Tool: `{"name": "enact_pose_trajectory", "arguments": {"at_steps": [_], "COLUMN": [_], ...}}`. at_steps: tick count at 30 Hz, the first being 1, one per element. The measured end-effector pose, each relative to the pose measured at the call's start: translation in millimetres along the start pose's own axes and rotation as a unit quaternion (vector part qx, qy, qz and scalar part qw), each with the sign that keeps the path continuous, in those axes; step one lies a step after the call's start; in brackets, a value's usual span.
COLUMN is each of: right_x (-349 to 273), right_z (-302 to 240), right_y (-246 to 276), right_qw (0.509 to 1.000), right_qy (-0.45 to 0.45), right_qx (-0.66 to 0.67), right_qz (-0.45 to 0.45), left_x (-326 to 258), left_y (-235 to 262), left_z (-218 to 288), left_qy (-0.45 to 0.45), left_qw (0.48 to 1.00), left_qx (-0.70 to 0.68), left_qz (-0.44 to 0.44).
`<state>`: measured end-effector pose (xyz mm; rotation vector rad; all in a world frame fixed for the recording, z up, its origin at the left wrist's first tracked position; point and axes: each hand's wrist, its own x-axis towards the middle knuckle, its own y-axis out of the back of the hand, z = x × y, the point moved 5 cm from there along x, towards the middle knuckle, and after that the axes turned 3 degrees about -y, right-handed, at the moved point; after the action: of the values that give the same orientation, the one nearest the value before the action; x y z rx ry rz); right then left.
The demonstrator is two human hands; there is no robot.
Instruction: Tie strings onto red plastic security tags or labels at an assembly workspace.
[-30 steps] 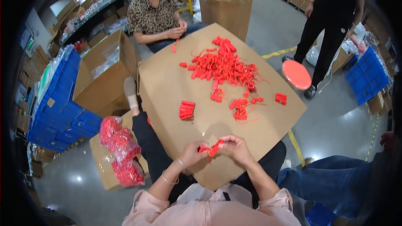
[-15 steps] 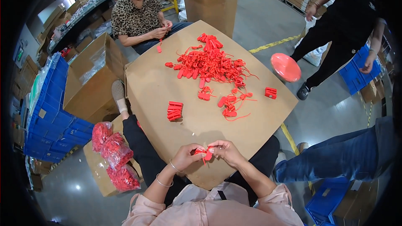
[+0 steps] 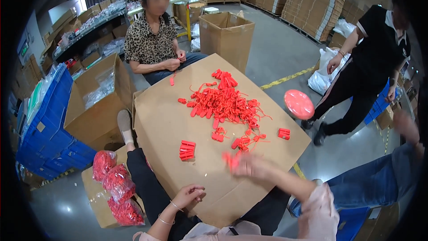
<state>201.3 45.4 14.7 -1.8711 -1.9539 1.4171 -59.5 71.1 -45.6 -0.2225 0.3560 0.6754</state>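
Note:
My right hand (image 3: pixel 252 167), smeared by motion, reaches over the cardboard-topped table with a red corded piece (image 3: pixel 231 161) at its fingertips. My left hand (image 3: pixel 189 195), a bracelet and bangle on its arm, hovers by the near edge with loosely bent fingers and nothing visible in them. Beyond my right hand lies a tangled heap of red corded pieces (image 3: pixel 223 105). A few looser corded pieces (image 3: pixel 217 135) trail toward me. One stacked bundle of red pieces (image 3: pixel 187 150) stands left of my right hand, and a smaller bundle (image 3: pixel 284 134) is at the right.
Across the cardboard tabletop (image 3: pixel 160 111) a seated person (image 3: pixel 154 40) handles a red piece. At the right a standing person (image 3: pixel 372 62) is near a red round stool (image 3: pixel 299 104). Bags of red pieces (image 3: pixel 119 183), an open carton (image 3: pixel 100 111) and blue crates (image 3: pixel 49 129) are at left.
My hands have parted: the right swung forward and right with a red piece, while the left dropped back, its fingers loosened. The view has tilted up.

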Motion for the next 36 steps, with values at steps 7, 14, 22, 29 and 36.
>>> {"name": "enact_pose_trajectory", "arguments": {"at_steps": [7, 14, 22, 29, 36], "right_x": [47, 73, -86, -64, 10], "right_z": [-370, -93, -112, -73, -110], "right_y": [-30, -19, 201, 200, 93], "right_qw": [0.863, 0.661, 0.436, 0.454, 0.442], "right_qy": [0.498, 0.430, 0.291, 0.284, 0.344], "right_qx": [0.065, -0.598, -0.706, -0.687, -0.734], "right_qz": [0.051, 0.143, 0.476, 0.491, 0.383], "left_x": [15, 16, 68, 88, 75], "left_y": [-26, -15, -34, -32, -45], "left_z": [9, -13, 4, 15, 37], "left_qy": [0.008, 0.056, 0.027, 0.008, -0.185], "left_qw": [0.997, 0.995, 0.997, 0.994, 0.899], "left_qx": [-0.070, -0.081, -0.048, 0.096, 0.383], "left_qz": [-0.027, -0.021, -0.057, 0.048, 0.106]}}
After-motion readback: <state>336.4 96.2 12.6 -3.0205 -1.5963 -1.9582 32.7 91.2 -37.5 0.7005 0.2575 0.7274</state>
